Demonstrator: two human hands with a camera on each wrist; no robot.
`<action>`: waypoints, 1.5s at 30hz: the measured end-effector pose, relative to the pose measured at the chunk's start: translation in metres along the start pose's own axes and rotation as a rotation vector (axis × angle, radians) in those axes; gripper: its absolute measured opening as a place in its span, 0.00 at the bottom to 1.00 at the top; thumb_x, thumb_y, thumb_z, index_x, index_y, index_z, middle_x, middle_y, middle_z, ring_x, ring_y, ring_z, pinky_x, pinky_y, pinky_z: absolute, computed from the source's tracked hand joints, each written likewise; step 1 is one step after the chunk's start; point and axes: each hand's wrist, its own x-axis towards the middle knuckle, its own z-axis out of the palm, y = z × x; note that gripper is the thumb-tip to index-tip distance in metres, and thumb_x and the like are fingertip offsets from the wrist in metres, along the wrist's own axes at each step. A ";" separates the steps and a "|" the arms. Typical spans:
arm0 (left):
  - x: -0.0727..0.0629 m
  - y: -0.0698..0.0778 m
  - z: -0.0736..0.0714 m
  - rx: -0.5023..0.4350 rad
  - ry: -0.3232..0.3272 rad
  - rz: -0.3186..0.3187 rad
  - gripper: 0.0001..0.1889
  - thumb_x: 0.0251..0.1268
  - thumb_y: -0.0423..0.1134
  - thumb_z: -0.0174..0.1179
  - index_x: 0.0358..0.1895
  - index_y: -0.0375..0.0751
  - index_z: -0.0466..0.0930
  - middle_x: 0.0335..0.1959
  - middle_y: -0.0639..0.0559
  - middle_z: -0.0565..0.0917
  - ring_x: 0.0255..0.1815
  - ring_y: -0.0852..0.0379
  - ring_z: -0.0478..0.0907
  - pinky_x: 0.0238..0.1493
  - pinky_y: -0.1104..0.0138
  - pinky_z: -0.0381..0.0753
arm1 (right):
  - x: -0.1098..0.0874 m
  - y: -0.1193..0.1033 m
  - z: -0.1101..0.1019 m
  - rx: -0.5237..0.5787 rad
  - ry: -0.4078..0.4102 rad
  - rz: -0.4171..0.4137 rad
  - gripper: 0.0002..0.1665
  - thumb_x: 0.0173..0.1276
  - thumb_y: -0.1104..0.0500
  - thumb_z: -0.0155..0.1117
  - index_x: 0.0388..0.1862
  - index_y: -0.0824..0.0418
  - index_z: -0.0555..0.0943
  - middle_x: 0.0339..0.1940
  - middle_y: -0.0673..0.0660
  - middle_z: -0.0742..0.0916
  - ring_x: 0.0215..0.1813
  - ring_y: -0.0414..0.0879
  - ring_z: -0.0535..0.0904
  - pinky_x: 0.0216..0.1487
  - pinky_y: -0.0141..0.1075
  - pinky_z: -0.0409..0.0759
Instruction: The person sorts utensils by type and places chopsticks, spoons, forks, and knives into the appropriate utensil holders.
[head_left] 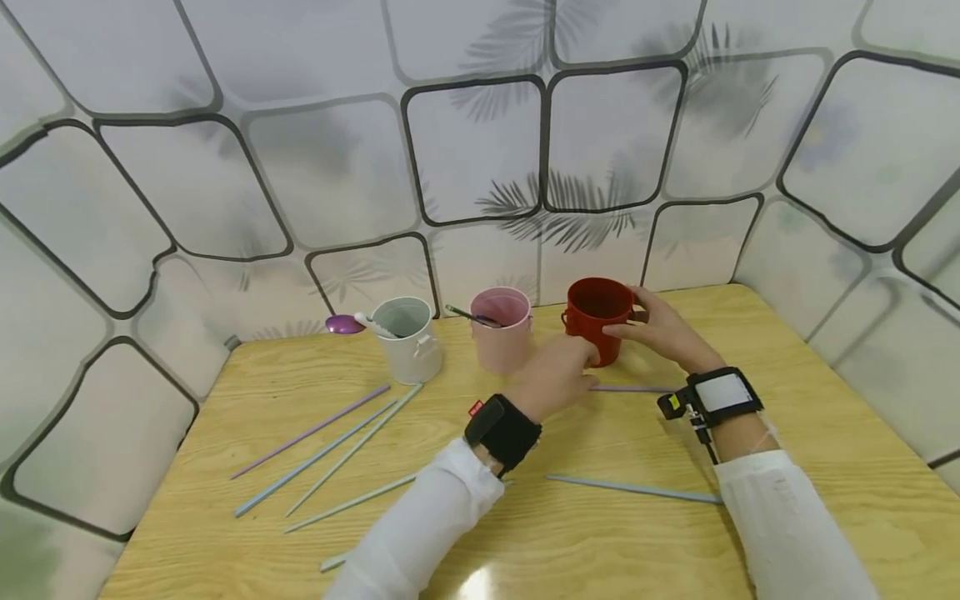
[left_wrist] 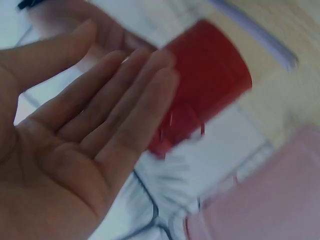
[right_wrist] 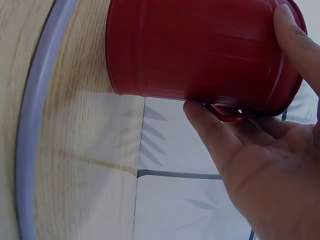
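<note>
Red bucket (head_left: 592, 330), glossy and upright, stands right of the frame's centre, a small handle at its side. The right hand (head_left: 663, 332) grips it, thumb at the rim, fingers curved along the side; the left hand (head_left: 553, 377), fingers loosely straight and free, is close by, contact unclear. With a white bucket (head_left: 412, 358) and pink bucket (head_left: 498, 350), three show, plus seven sticks (head_left: 311, 432) and one purple spoon (head_left: 345, 324). The table (head_left: 615, 550) is yellowish wood-grain; leaf-patterned walls (head_left: 480, 150) fill the top.
</note>
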 end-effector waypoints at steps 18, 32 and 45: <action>0.053 0.037 0.054 0.193 -0.022 0.000 0.04 0.71 0.39 0.67 0.35 0.48 0.87 0.31 0.59 0.82 0.30 0.65 0.79 0.27 0.73 0.77 | 0.001 -0.001 0.000 0.013 -0.008 -0.009 0.45 0.73 0.57 0.70 0.81 0.63 0.58 0.77 0.67 0.69 0.75 0.71 0.66 0.70 0.63 0.70; 0.062 0.033 0.075 0.257 0.010 -0.048 0.05 0.69 0.34 0.65 0.36 0.49 0.86 0.30 0.58 0.82 0.29 0.63 0.80 0.27 0.68 0.81 | 0.002 0.001 -0.002 0.002 -0.008 -0.010 0.47 0.73 0.59 0.70 0.82 0.64 0.56 0.78 0.68 0.67 0.74 0.73 0.66 0.69 0.64 0.70; 0.061 0.035 0.079 0.311 0.026 -0.045 0.06 0.73 0.36 0.63 0.43 0.50 0.89 0.35 0.58 0.85 0.34 0.63 0.83 0.31 0.70 0.83 | 0.000 -0.003 -0.001 -0.012 -0.004 -0.002 0.48 0.72 0.58 0.71 0.82 0.64 0.56 0.77 0.69 0.68 0.73 0.73 0.67 0.69 0.65 0.69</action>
